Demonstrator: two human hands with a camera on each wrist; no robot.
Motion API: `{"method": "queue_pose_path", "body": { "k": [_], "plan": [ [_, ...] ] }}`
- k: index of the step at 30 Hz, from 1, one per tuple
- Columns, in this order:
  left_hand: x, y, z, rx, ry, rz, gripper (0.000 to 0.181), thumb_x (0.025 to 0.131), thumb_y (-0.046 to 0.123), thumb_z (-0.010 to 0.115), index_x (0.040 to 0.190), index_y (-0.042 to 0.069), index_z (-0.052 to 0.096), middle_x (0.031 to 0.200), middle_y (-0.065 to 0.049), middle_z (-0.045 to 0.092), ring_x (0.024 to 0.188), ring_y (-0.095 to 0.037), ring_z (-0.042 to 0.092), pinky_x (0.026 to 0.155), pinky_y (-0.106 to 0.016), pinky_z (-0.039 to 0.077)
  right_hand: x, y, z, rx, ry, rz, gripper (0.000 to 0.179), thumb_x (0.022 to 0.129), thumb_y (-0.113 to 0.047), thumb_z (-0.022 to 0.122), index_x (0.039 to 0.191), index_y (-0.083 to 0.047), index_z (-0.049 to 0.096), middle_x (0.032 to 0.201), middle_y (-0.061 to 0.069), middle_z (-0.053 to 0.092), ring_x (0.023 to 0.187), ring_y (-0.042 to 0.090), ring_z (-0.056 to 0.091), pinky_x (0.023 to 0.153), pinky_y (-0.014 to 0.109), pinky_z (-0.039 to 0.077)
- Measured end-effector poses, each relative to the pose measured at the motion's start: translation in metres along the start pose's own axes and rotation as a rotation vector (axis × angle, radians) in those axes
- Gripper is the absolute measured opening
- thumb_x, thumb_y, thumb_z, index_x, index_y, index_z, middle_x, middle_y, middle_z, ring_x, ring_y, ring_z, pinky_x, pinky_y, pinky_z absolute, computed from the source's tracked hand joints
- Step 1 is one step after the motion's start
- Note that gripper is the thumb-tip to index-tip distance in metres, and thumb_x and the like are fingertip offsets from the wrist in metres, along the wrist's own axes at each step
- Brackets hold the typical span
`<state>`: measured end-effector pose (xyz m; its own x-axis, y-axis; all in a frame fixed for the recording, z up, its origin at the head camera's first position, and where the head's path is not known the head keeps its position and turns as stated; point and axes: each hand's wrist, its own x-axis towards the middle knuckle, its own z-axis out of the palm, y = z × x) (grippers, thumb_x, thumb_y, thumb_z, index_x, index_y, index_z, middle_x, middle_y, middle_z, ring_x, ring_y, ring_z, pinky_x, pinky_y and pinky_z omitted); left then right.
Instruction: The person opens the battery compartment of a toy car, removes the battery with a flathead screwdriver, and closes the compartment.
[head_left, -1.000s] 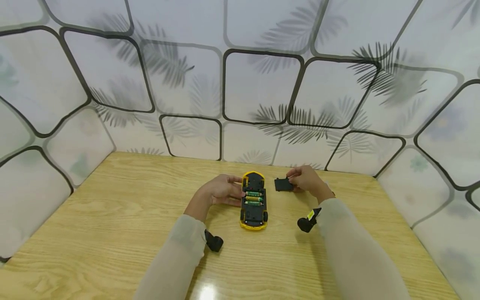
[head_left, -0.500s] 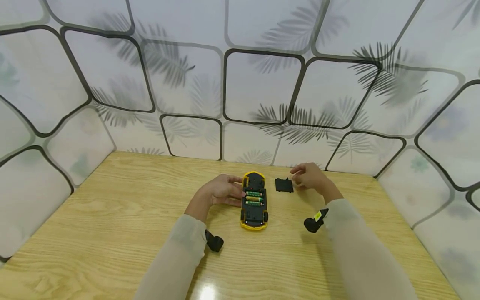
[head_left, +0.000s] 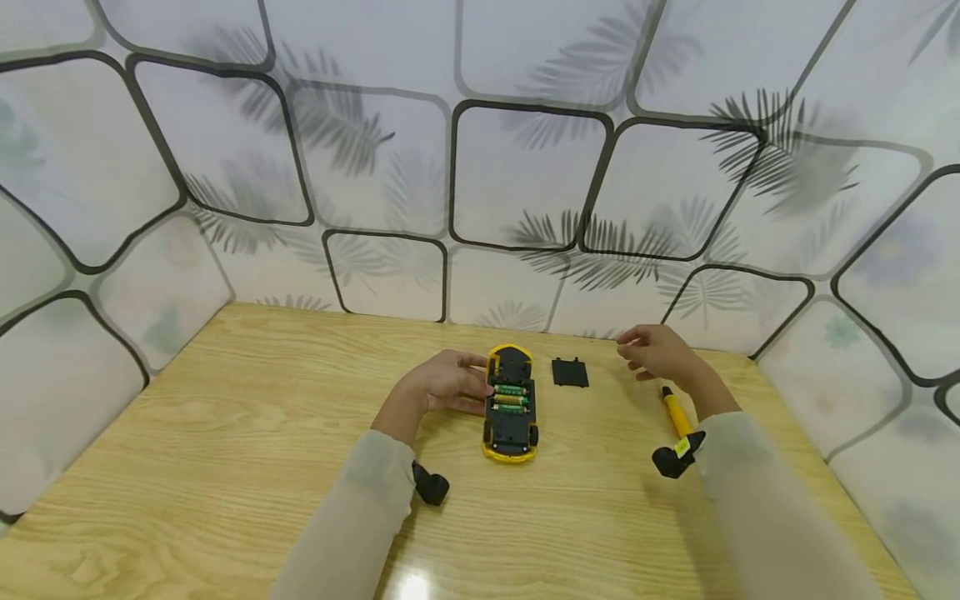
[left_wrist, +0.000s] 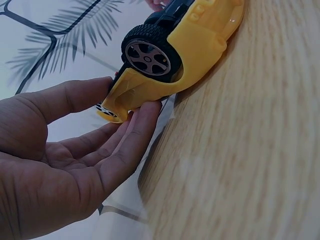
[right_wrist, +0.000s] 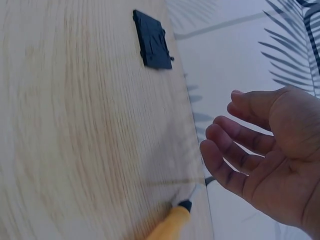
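Note:
A yellow toy car (head_left: pixel 512 429) lies upside down on the table, its battery compartment uncovered with green-and-gold batteries (head_left: pixel 511 400) inside. My left hand (head_left: pixel 452 383) grips the car's left side; in the left wrist view the thumb is at the underside edge and the fingers are against the yellow body (left_wrist: pixel 200 55). A black battery cover (head_left: pixel 570 372) lies flat to the right of the car. My right hand (head_left: pixel 656 354) hovers with loosely curled fingers and holds nothing. Below it on the table is a yellow-handled screwdriver (head_left: pixel 677 412), its shaft showing in the right wrist view.
The wooden table (head_left: pixel 262 433) meets a patterned wall (head_left: pixel 390 275) close behind the car and the cover. Black wrist cameras (head_left: pixel 431 485) sit on both sleeves. My right forearm partly covers the screwdriver in the head view.
My right hand has let go of the battery cover, leaving it on the table, and moved right, bringing the screwdriver into view. The left hand and car stay put.

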<state>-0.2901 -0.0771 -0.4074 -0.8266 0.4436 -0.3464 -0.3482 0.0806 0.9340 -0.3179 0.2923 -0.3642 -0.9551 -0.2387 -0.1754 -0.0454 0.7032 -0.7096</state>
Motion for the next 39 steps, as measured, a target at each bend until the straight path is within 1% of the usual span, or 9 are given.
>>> {"method": "queue_pose_path", "body": {
  "k": [6, 8, 12, 15, 18, 24, 30, 34, 39],
  "plan": [
    [0.000, -0.001, 0.001, 0.002, 0.001, 0.000, 0.069, 0.095, -0.005, 0.067, 0.157, 0.003, 0.037, 0.136, -0.021, 0.059, 0.108, -0.030, 0.069, 0.089, -0.045, 0.061, -0.015, 0.014, -0.015, -0.043, -0.013, -0.002, 0.048, 0.109, -0.026, 0.053, 0.141, 0.010, 0.048, 0.134, 0.034, 0.056, 0.113, 0.046, 0.062, 0.085, 0.044, 0.063],
    [0.000, -0.001, 0.001, 0.000, 0.000, 0.000, 0.068, 0.095, -0.005, 0.066, 0.156, 0.003, 0.038, 0.134, -0.020, 0.061, 0.105, -0.030, 0.070, 0.089, -0.045, 0.062, -0.020, 0.018, -0.020, -0.056, -0.017, -0.002, 0.048, 0.109, -0.025, 0.052, 0.142, 0.010, 0.047, 0.133, 0.035, 0.056, 0.110, 0.045, 0.063, 0.084, 0.044, 0.063],
    [0.001, -0.001, 0.001, -0.003, 0.003, 0.001, 0.066, 0.095, -0.006, 0.066, 0.155, 0.003, 0.040, 0.131, -0.020, 0.062, 0.102, -0.029, 0.071, 0.089, -0.045, 0.062, -0.029, 0.024, -0.025, -0.059, -0.021, 0.011, 0.049, 0.109, -0.024, 0.052, 0.143, 0.012, 0.046, 0.129, 0.035, 0.058, 0.101, 0.037, 0.065, 0.082, 0.043, 0.063],
    [0.001, -0.001, 0.001, -0.004, 0.005, 0.000, 0.066, 0.095, -0.005, 0.067, 0.155, 0.003, 0.040, 0.130, -0.020, 0.062, 0.103, -0.029, 0.071, 0.089, -0.045, 0.062, -0.033, 0.032, -0.028, -0.058, -0.022, 0.027, 0.050, 0.109, -0.025, 0.053, 0.142, 0.012, 0.046, 0.124, 0.032, 0.060, 0.096, 0.031, 0.064, 0.081, 0.042, 0.063],
    [0.001, 0.000, 0.001, -0.001, 0.002, 0.000, 0.066, 0.095, -0.005, 0.067, 0.155, 0.003, 0.040, 0.131, -0.020, 0.062, 0.104, -0.029, 0.071, 0.089, -0.045, 0.062, -0.036, 0.041, -0.030, -0.073, -0.027, 0.034, 0.049, 0.109, -0.025, 0.054, 0.139, 0.012, 0.048, 0.119, 0.029, 0.063, 0.093, 0.028, 0.064, 0.078, 0.042, 0.063],
    [0.001, 0.000, 0.001, -0.002, -0.003, -0.002, 0.065, 0.095, -0.005, 0.066, 0.154, 0.003, 0.041, 0.130, -0.020, 0.063, 0.103, -0.030, 0.071, 0.089, -0.045, 0.062, -0.046, 0.055, -0.031, -0.116, -0.033, 0.032, 0.045, 0.108, -0.023, 0.055, 0.135, 0.013, 0.051, 0.111, 0.024, 0.066, 0.091, 0.027, 0.066, 0.074, 0.041, 0.064],
    [0.001, 0.001, 0.000, 0.000, -0.009, -0.005, 0.066, 0.096, -0.005, 0.066, 0.155, 0.003, 0.039, 0.132, -0.020, 0.062, 0.105, -0.030, 0.070, 0.089, -0.044, 0.062, -0.055, 0.061, -0.029, -0.113, -0.059, 0.059, 0.048, 0.106, -0.023, 0.058, 0.136, 0.014, 0.047, 0.101, 0.018, 0.066, 0.082, 0.023, 0.064, 0.070, 0.038, 0.063],
    [0.001, 0.002, -0.001, 0.001, -0.010, -0.003, 0.067, 0.096, -0.005, 0.065, 0.156, 0.003, 0.038, 0.135, -0.021, 0.060, 0.108, -0.031, 0.069, 0.089, -0.045, 0.061, -0.058, 0.063, -0.026, -0.105, -0.079, 0.077, 0.055, 0.107, -0.026, 0.058, 0.140, 0.015, 0.041, 0.103, 0.019, 0.066, 0.080, 0.023, 0.064, 0.069, 0.038, 0.062],
    [0.001, 0.001, -0.002, -0.001, -0.015, -0.003, 0.067, 0.096, -0.005, 0.066, 0.156, 0.003, 0.037, 0.136, -0.022, 0.059, 0.110, -0.032, 0.068, 0.091, -0.045, 0.061, -0.059, 0.062, -0.019, -0.146, -0.092, 0.097, 0.064, 0.106, -0.031, 0.059, 0.144, 0.014, 0.034, 0.107, 0.022, 0.066, 0.075, 0.022, 0.063, 0.064, 0.038, 0.059]
  ]
}}
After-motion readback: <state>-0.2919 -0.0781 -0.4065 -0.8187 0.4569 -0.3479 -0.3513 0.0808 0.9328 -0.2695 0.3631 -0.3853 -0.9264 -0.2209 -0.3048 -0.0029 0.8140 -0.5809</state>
